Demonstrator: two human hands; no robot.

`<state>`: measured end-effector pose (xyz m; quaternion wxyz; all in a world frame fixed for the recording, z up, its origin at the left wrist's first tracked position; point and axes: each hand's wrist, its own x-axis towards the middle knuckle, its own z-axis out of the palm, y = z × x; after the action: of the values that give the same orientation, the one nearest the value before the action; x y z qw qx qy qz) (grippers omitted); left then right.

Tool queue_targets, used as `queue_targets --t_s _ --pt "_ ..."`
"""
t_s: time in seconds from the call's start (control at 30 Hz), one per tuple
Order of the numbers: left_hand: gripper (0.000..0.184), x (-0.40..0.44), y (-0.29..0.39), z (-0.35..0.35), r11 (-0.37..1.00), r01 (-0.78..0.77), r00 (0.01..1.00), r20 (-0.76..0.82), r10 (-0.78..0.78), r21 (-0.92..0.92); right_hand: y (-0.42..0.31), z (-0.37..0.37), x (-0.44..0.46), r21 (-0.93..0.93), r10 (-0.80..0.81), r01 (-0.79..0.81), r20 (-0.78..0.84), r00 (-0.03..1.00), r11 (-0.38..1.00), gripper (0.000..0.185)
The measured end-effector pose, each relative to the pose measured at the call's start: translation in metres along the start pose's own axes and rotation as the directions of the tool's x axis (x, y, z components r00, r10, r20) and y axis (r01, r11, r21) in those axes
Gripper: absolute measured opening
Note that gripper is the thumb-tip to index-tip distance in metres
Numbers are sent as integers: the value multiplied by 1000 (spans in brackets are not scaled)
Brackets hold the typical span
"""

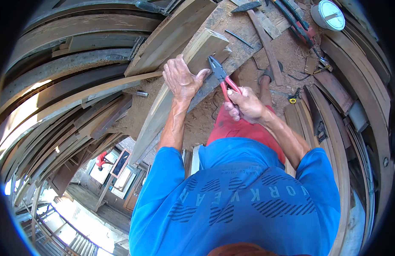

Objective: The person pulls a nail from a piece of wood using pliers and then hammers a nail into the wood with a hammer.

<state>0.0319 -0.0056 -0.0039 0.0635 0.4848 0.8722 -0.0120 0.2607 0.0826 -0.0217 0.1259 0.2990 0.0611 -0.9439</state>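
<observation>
Red-handled pliers [223, 79] are in my right hand [247, 103], its fingers wrapped round the grips. The jaws touch or nearly touch the side of a thick wooden plank [204, 50]; whether they grip anything small there I cannot make out. My left hand [180, 78] lies over the plank's edge, fingers stretched and thumb apart, pressing against the wood. Beneath the plank is a worn wooden work board [240, 53], with a thin dark rod [239, 39] lying on it. A hammer [259, 34] with a long wooden handle rests at the board's far side.
Stacked boards [78, 51] line the left, and more planks [355, 72] curve along the right. At the upper right stand a white bucket [328, 16] and bolt cutters [298, 23]. A tape measure [292, 100] lies on the dusty ground. Another person [104, 161] is far behind.
</observation>
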Motion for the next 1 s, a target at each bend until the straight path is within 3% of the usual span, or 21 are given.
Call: queue_targets --t_s 0.03,0.13,0.23,0.33,0.43,0.53,0.57,0.6,0.67,0.7,0.77,0.83,0.93,1.0 --pt "98 -1 -1 1 1000 2 1000 5 -2 -5 -1 -1 -2 -171 -31 19 -67 997 985 27" --pt "99 -2 -1 3 1000 0 1000 -3 0 2 -4 -3 -5 -28 3 -4 -16 1000 1000 25" --pt "99 -2 1 4 1000 -5 1000 -24 6 8 6 0 -3 367 38 -96 164 986 925 23" --pt "99 -3 2 3 1000 -8 999 -35 8 10 10 -1 -2 529 58 -185 248 967 828 23" --pt "98 -4 2 5 1000 -2 999 -32 3 8 -4 0 -9 290 80 -107 103 991 951 25" --pt "97 -4 3 2 1000 3 1000 -27 -3 6 -5 -9 -6 -265 0 -18 -66 998 964 23" --pt "96 -2 4 1 1000 4 1000 -31 -4 5 -4 -9 -5 -191 20 -29 -51 999 981 22" --pt "96 -1 4 1 1000 2 1000 -31 -2 4 -2 -6 -6 -2 46 -46 -10 999 999 22" --pt "96 -1 3 1 1000 5 999 -32 -5 4 2 4 -5 362 79 -104 85 993 926 23" --pt "96 -2 2 2 1000 1 999 -36 -1 9 -1 9 -8 452 98 -132 98 990 882 24" --pt "97 -3 0 5 1000 -9 999 -39 10 19 2 4 -5 163 45 -43 -8 999 986 24" --pt "97 -3 3 3 1000 -1 1000 -26 1 20 -1 -6 -4 -199 -37 20 -83 996 980 25" --pt "98 -2 3 2 1000 2 1000 -26 -2 17 -4 3 -9 81 10 -6 -40 999 997 29" --pt "99 1 1 2 1000 -2 1000 -20 2 5 16 -4 -10 259 37 -67 121 992 964 27"
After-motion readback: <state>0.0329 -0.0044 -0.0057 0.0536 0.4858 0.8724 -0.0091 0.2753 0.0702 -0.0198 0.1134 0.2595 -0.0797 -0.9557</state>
